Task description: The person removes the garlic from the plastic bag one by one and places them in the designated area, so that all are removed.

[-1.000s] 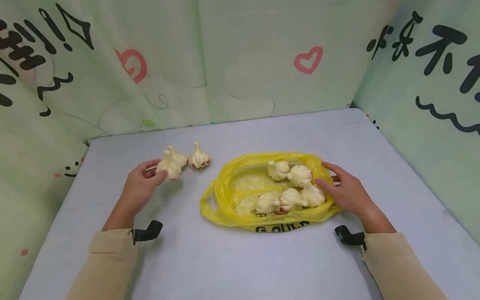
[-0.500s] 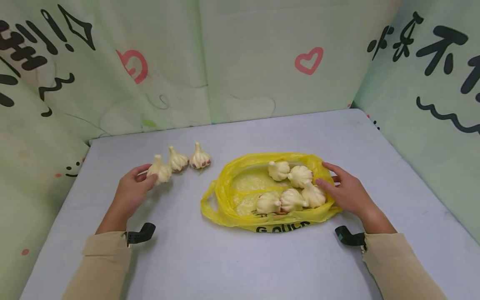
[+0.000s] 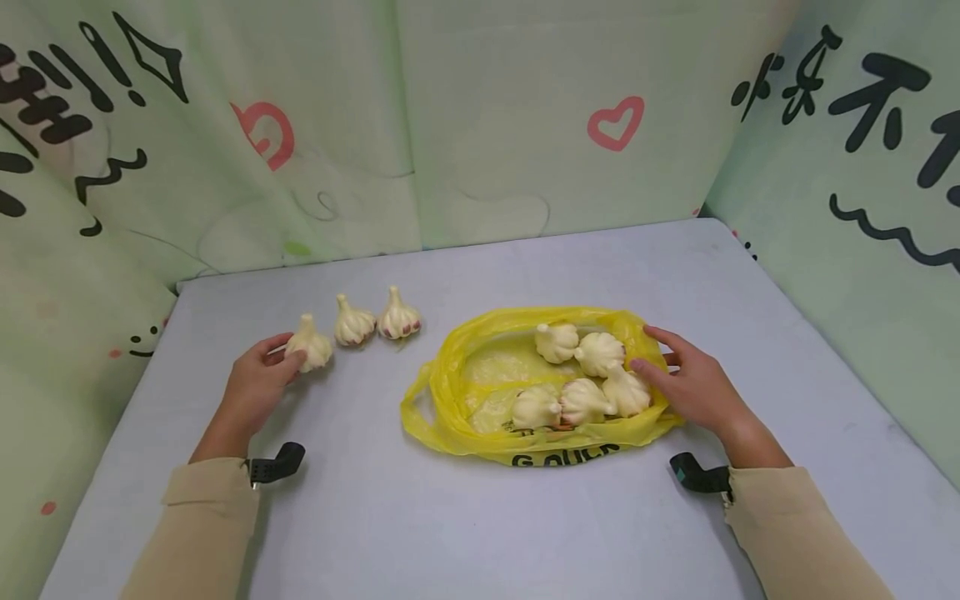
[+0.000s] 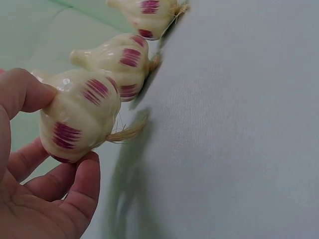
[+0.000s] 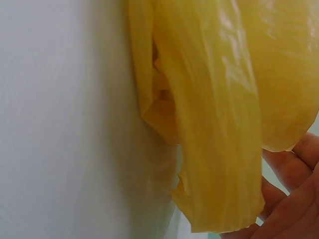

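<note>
My left hand [image 3: 258,379] pinches a garlic bulb [image 3: 311,343] between thumb and fingers, stem up, at the left end of a row. In the left wrist view the garlic bulb [image 4: 79,117] shows purple streaks, and its roots hang close to the table; whether they touch it I cannot tell. Two more garlic bulbs stand upright to its right, a middle bulb [image 3: 354,322] and a right-hand bulb [image 3: 399,315]. My right hand [image 3: 697,383] holds the right rim of a yellow plastic bag [image 3: 450,400], thumb on the inner side. Several garlic bulbs [image 3: 585,400] lie inside the bag.
A pale table [image 3: 480,533] carries everything. Printed green curtains [image 3: 510,150] hang along its back and both sides. One bag handle [image 3: 416,408] loops out to the left, and another yellow strap [image 5: 219,149] hangs down in the right wrist view.
My left hand has moved left and slightly lower with its garlic bulb, out from in front of the middle bulb. The right hand and the bag have stayed in place.
</note>
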